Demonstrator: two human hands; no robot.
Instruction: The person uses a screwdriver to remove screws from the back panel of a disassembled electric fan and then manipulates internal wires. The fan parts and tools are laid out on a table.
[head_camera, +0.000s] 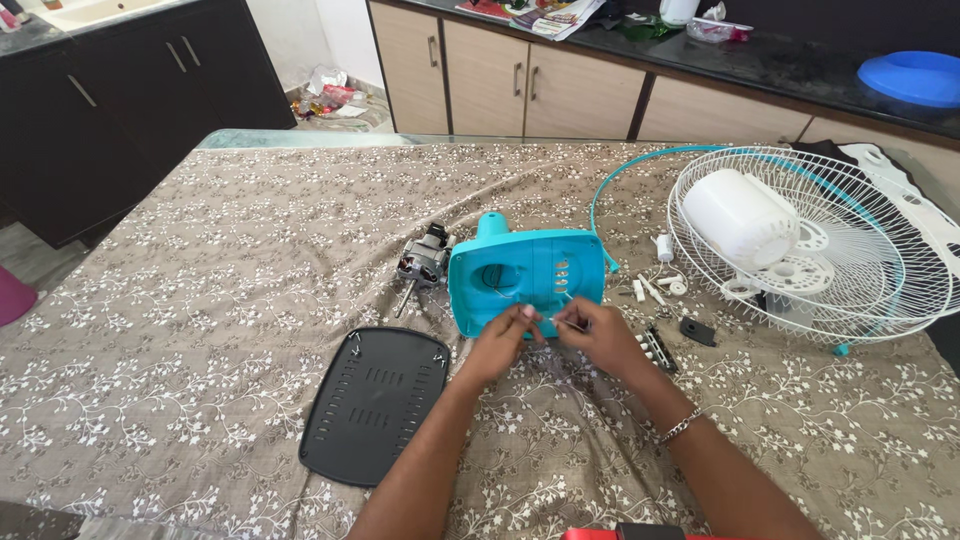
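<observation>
Teal fan housing (527, 280) pinched by left hand (503, 342); right hand (594, 338) gripping thin wire (566, 322); floral-clothed tabletop (200, 300), kitchen cabinets (520, 80).

Motor (424, 262) left of housing (530, 275); cover (375, 402) before it.

Free: left half of the patterned brown tablecloth (200, 300).
Blocked right edge: white wire fan guard (810, 240).
Blocked near edge: black vented plastic plate (375, 400).
</observation>
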